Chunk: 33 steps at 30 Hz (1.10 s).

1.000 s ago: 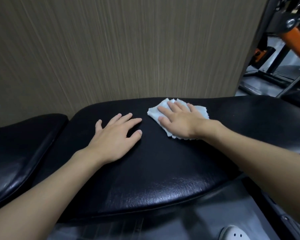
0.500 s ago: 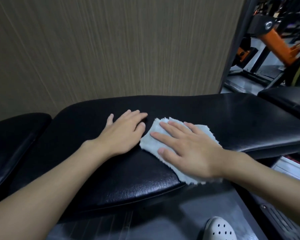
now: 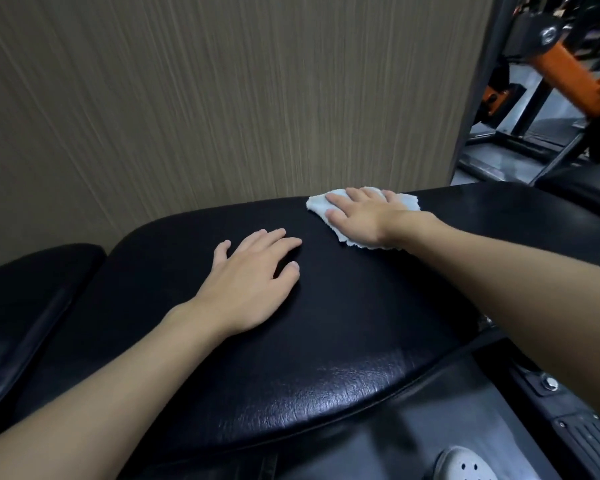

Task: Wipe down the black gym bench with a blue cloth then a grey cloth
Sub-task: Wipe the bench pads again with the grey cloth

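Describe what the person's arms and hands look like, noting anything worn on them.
The left arm and right arm are bare to the frame edge, no sleeves showing. The left hand and right hand wear no gloves; no watch, bracelet or ring shows on wrists or fingers. Nails look short, unpainted.

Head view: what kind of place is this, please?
Most likely a gym: a black padded bench, an orange-framed machine behind it on the right, and a separate black pad on the left.

Beige grained wall (image 3: 222, 98), orange gym machine (image 3: 568, 74) far right, white perforated shoe (image 3: 465, 465).
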Each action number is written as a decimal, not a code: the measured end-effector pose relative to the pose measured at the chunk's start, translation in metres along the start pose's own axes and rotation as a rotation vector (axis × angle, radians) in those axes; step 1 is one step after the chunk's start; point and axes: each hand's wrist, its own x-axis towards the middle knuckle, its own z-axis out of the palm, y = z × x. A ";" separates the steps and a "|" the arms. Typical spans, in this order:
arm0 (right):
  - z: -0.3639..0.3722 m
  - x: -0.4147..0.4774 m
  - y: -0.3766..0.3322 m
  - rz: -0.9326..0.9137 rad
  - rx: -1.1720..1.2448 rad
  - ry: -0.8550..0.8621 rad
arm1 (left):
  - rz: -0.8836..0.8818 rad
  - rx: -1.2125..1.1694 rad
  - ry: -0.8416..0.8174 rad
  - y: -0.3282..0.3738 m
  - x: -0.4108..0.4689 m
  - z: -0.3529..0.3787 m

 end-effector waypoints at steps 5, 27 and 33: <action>0.003 -0.056 0.000 -0.103 -0.006 0.021 | -0.002 -0.003 -0.007 0.001 -0.001 -0.001; -0.004 -0.037 0.051 -0.034 0.018 0.022 | 0.084 0.002 0.039 0.041 0.019 0.011; -0.007 -0.015 0.056 0.068 0.031 0.015 | 0.091 -0.028 0.057 0.038 0.019 0.010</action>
